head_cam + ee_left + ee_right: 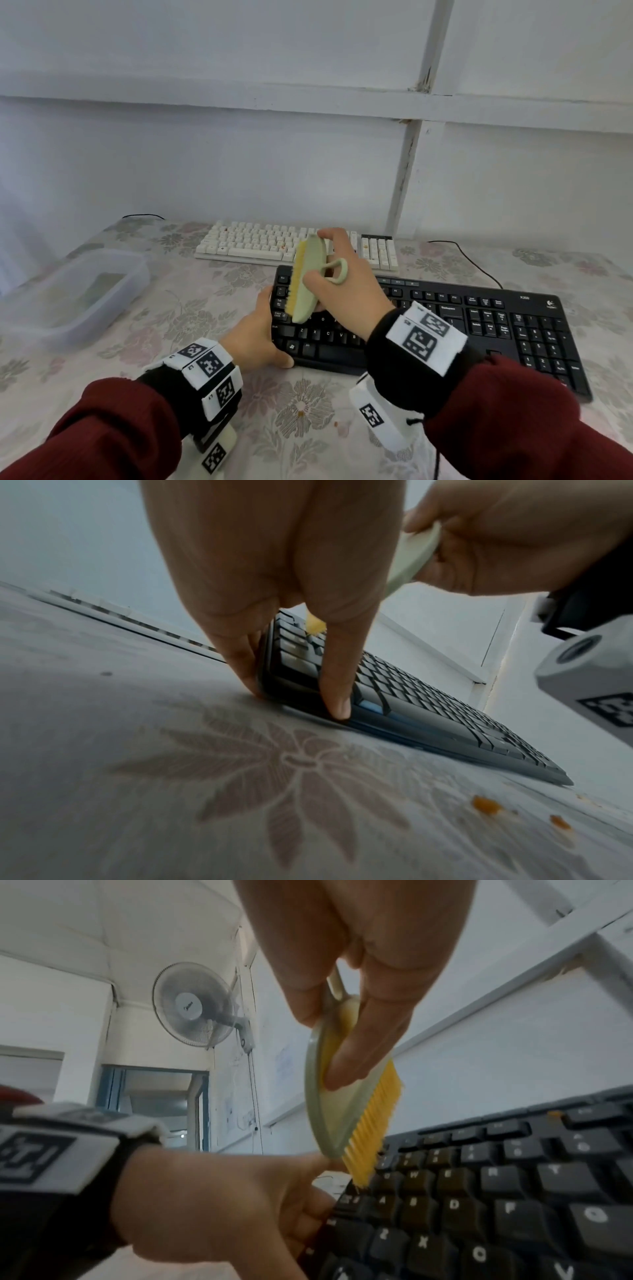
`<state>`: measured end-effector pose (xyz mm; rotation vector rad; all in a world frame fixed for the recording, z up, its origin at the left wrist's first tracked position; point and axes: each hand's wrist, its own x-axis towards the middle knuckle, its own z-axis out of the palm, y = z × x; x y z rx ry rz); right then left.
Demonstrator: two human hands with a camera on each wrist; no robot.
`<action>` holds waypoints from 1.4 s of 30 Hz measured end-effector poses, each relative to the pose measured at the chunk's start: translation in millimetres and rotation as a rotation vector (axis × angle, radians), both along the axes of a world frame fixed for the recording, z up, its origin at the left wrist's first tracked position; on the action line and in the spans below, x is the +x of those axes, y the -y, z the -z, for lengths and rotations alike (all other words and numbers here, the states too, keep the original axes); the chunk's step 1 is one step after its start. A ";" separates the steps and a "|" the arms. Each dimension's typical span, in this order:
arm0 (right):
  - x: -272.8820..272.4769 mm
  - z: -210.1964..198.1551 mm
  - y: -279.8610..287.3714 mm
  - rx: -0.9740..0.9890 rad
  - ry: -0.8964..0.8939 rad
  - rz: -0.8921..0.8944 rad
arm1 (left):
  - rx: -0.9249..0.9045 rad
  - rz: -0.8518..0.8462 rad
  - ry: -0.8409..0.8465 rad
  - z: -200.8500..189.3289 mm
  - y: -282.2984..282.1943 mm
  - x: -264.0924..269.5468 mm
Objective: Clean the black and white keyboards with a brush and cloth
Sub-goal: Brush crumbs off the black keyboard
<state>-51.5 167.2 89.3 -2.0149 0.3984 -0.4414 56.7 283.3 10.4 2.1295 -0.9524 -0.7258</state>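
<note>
The black keyboard (479,325) lies on the flowered tablecloth, with the white keyboard (253,243) behind it by the wall. My left hand (257,332) grips the black keyboard's left end, thumb on the front corner and fingers along the side (240,653). My right hand (346,284) holds a pale green brush (308,277) with yellow bristles, tilted on edge over the keyboard's left keys. In the right wrist view the bristle tips (359,1177) reach the keys at the black keyboard's (496,1204) left edge. No cloth is in view.
A clear plastic tub (72,294) stands on the table at the left. A black cable (472,260) runs from the black keyboard toward the wall. Orange crumbs (484,804) lie on the tablecloth in front of the keyboard. The wall stands close behind the white keyboard.
</note>
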 end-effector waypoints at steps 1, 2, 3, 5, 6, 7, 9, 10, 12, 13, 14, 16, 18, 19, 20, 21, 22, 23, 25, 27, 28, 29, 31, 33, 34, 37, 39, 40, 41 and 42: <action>4.4 2.0 -1.2 -0.023 0.008 0.004 | 0.001 0.001 0.002 -0.3 0.3 -0.2; 7.5 5.0 -2.4 -0.043 0.001 -0.003 | 0.000 0.002 0.005 -0.4 0.2 -0.2; 9.1 9.1 -3.8 -0.060 -0.020 -0.014 | 0.000 0.000 0.007 -0.1 0.1 0.2; 7.9 15.9 -8.4 -0.087 -0.076 -0.044 | 0.001 -0.005 0.014 1.8 0.3 1.2; 6.1 19.0 -10.6 -0.100 -0.105 -0.066 | -0.001 -0.005 0.022 2.9 0.3 1.8; 4.1 21.3 -12.5 -0.110 -0.137 -0.089 | -0.005 -0.003 0.030 4.2 0.5 2.5; 0.2 21.4 -13.5 -0.117 -0.206 -0.135 | -0.017 0.000 0.042 6.2 0.7 3.5; -0.8 18.8 -11.9 -0.112 -0.240 -0.156 | -0.023 0.002 0.050 6.4 0.5 3.5; -1.8 9.2 -5.8 -0.074 -0.300 -0.195 | -0.028 0.005 0.054 6.6 0.3 3.2; -1.7 4.4 -2.3 -0.040 -0.319 -0.208 | -0.029 0.006 0.050 6.5 0.2 3.1; -1.2 0.0 0.9 -0.004 -0.319 -0.209 | -0.029 0.007 0.051 6.5 0.4 3.1; 1.8 -6.3 5.2 0.076 -0.239 -0.155 | -0.017 0.011 0.051 4.8 0.6 3.0; 7.5 -8.1 8.1 0.128 -0.099 -0.067 | 0.000 0.004 0.029 3.2 0.7 3.0; 10.9 -7.2 9.2 0.126 -0.045 -0.031 | -0.003 0.003 0.019 2.9 0.4 2.9; 13.6 -5.8 9.1 0.105 -0.012 -0.011 | -0.011 0.004 0.014 2.9 0.0 2.8; 15.2 -3.4 7.9 0.071 -0.003 -0.006 | -0.017 0.006 0.014 2.9 0.0 2.7; 15.5 0.1 5.5 0.032 -0.013 -0.015 | -0.019 0.008 0.014 2.8 -0.2 2.4; 14.5 4.6 2.7 -0.007 -0.039 -0.034 | -0.018 0.009 0.015 2.6 -0.2 2.0; 8.8 11.7 -4.5 -0.059 -0.130 -0.102 | -0.020 0.009 0.029 3.0 -0.1 1.7; 2.5 12.5 -9.8 -0.057 -0.227 -0.171 | -0.023 0.010 0.065 4.5 0.0 2.3; 0.5 9.8 -10.0 -0.059 -0.264 -0.200 | -0.022 0.012 0.079 5.1 0.1 2.5; -0.7 5.6 -8.7 -0.063 -0.288 -0.222 | -0.016 0.014 0.084 5.8 0.3 2.8; -0.1 -3.5 -3.7 -0.028 -0.282 -0.218 | -0.002 0.014 0.082 5.9 0.8 3.3; 3.6 -8.1 -0.1 0.054 -0.202 -0.151 | 0.001 0.007 0.068 5.0 0.9 3.8; 5.9 -7.3 0.4 0.073 -0.155 -0.112 | -0.001 0.003 0.051 4.4 0.9 3.7; 9.0 1.1 0.2 -0.042 -0.095 -0.074 | 0.002 0.002 0.026 3.2 1.3 2.6; 6.1 4.8 -1.9 -0.103 -0.143 -0.109 | 0.000 0.000 0.029 4.0 1.7 2.6; 3.8 5.4 -2.5 -0.107 -0.180 -0.141 | -0.005 0.001 0.033 4.6 1.6 2.9; 1.2 5.3 -2.7 -0.096 -0.220 -0.176 | -0.009 0.002 0.040 5.5 1.4 3.3; -2.3 4.1 -2.1 -0.074 -0.254 -0.207 | -0.013 0.002 0.049 6.1 1.3 3.7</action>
